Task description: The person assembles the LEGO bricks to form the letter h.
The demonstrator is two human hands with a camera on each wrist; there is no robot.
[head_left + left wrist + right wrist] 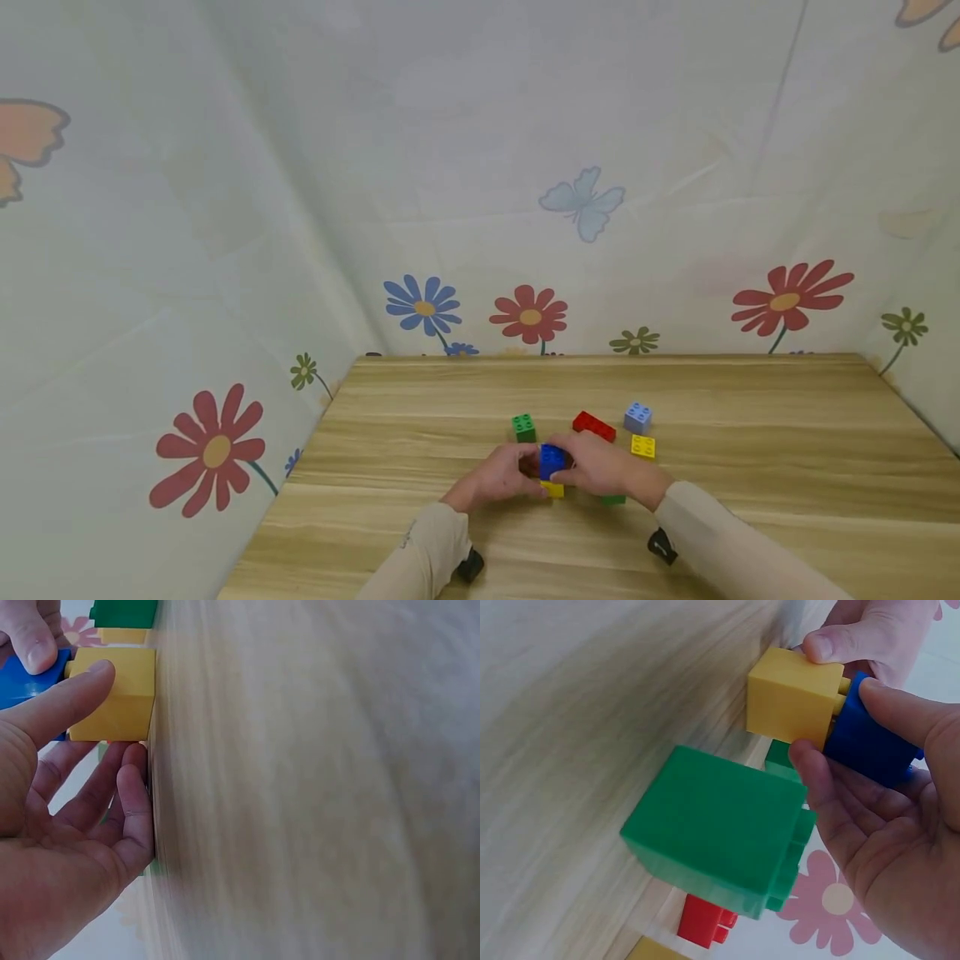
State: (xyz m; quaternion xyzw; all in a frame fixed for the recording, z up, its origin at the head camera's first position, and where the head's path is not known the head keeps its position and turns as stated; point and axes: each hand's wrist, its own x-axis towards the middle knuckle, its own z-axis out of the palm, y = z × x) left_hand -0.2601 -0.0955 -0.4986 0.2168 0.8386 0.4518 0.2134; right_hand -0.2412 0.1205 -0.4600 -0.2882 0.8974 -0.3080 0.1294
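Observation:
A blue toy building brick (552, 461) sits over a yellow brick (112, 694) that stands on the wooden table. Yellow studs show in a narrow gap between the two in the right wrist view. My right hand (596, 464) pinches the blue brick between thumb and fingers. With its thumb on the near face, my left hand (502, 477) holds the yellow brick low at the tabletop; its other fingers curl behind. Close by the right hand stands a green brick (712, 825), mostly hidden under that hand in the head view.
Behind the hands lie another green brick (524, 428), a long red brick (594, 426), a light blue brick (638, 417) and a second yellow brick (642, 447). A flower-printed cloth (465, 167) hangs along the back and sides of the table (750, 433).

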